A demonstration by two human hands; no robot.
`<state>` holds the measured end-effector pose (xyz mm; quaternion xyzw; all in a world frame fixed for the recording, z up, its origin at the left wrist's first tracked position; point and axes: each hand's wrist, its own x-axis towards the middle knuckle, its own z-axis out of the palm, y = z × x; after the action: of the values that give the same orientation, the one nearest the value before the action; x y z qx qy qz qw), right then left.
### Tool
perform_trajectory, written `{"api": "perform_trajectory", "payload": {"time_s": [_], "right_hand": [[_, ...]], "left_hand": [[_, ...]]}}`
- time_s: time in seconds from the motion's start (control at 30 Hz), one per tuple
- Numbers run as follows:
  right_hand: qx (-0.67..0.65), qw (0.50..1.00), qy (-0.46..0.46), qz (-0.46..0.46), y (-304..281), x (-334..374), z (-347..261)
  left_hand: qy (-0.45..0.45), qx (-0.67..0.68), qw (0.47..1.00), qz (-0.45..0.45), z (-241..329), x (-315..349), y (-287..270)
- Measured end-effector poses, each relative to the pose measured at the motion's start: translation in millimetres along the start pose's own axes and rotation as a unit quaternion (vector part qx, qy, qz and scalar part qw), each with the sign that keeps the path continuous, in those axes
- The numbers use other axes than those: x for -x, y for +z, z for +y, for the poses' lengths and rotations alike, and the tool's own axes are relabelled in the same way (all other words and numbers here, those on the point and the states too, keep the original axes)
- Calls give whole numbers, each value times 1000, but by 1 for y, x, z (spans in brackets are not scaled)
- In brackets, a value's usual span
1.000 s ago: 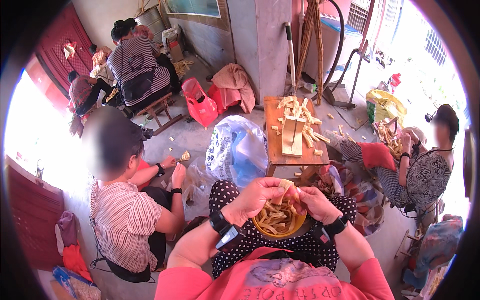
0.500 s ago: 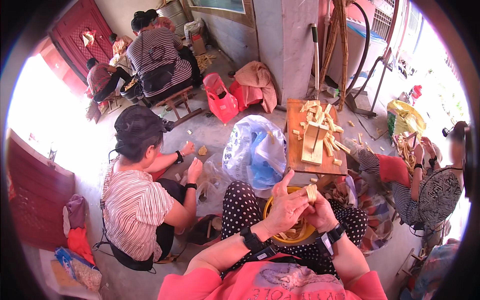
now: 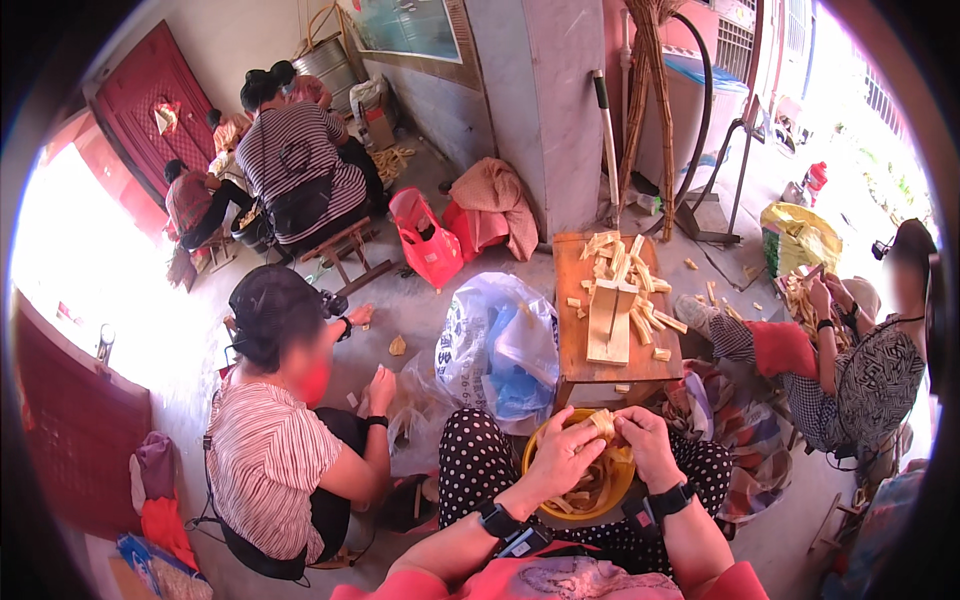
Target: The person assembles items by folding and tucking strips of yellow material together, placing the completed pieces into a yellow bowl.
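Between my two hands is a small pale-yellow folded bundle of strips (image 3: 603, 424), pinched over a yellow basin (image 3: 592, 515). My left hand (image 3: 562, 455) is closed around its near left side. The fingers of my right hand (image 3: 646, 445) are closed on its right side. More pale strips (image 3: 585, 492) lie in the basin, which sits between my knees. Just beyond stands a small wooden table (image 3: 572, 262) with a wooden block (image 3: 608, 340) that has a thin upright piece on it. Several pale-yellow pieces (image 3: 655, 318) are scattered around the block.
A white plastic bag (image 3: 495, 320) stands left of the table. One person (image 3: 270, 450) sits close at my left, another (image 3: 860, 380) at the right. More people sit at the back left near a red bag (image 3: 425, 240). Bundled poles (image 3: 655, 120) lean by the pillar.
My hands have come closer together around the bundle, and my raised left finger has folded down. The view has tilted, so the table appears lower. The person at my left has turned the head.
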<state>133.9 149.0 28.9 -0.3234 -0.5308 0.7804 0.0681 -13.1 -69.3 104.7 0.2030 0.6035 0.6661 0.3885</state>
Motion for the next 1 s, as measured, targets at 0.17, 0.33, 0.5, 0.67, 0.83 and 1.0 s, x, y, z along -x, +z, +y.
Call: {"api": "perform_trajectory", "payload": {"time_s": [0.17,0.33,0.5,0.67,0.83,1.0], "right_hand": [[-98,991,96,-2,-1,-15,14],[-168,978,119,-24,-2,-24,25],[38,996,55,-67,-26,-29,-11],[204,977,-45,-53,-52,-43,-25],[116,992,-4,-52,-52,-69,-1],[-55,993,98,-44,-75,-73,22]], "left_hand": [[-12,-5,1000,-4,-7,-17,10],[-11,-6,1000,-10,-8,-36,14],[-21,-2,999,-28,-17,-46,15],[-29,33,997,-66,-39,-67,20],[-3,137,990,-41,-103,-96,15],[52,128,990,-3,-149,-119,42]]}}
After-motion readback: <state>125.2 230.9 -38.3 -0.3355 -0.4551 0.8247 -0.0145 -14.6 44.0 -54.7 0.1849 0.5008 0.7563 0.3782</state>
